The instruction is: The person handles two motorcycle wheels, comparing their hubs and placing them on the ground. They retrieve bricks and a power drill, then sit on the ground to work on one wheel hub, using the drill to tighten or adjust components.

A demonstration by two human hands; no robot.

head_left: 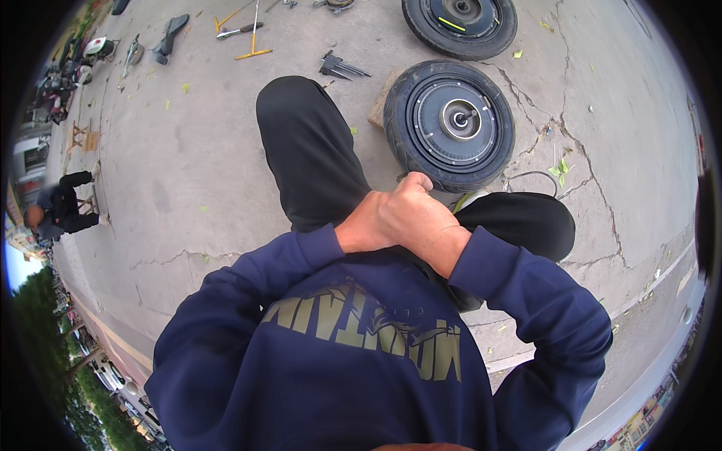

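My left hand and my right hand are together in front of my lap, between my bent knees. The right lies over the left and closes around it, with its thumb side up. Most fingers of the left hand are hidden beneath it. Just beyond my hands a hub motor wheel with a black tyre lies flat, its axle pointing up. My hands are at the tyre's near edge; whether they touch it, I cannot tell. Under the wheel's left side shows a brown block.
A second wheel with a yellow mark lies beyond. On the concrete are a black hex key set, a yellow T-handle wrench, a ratchet and a grey part. A thin cable curves near my right knee. Another person sits far left.
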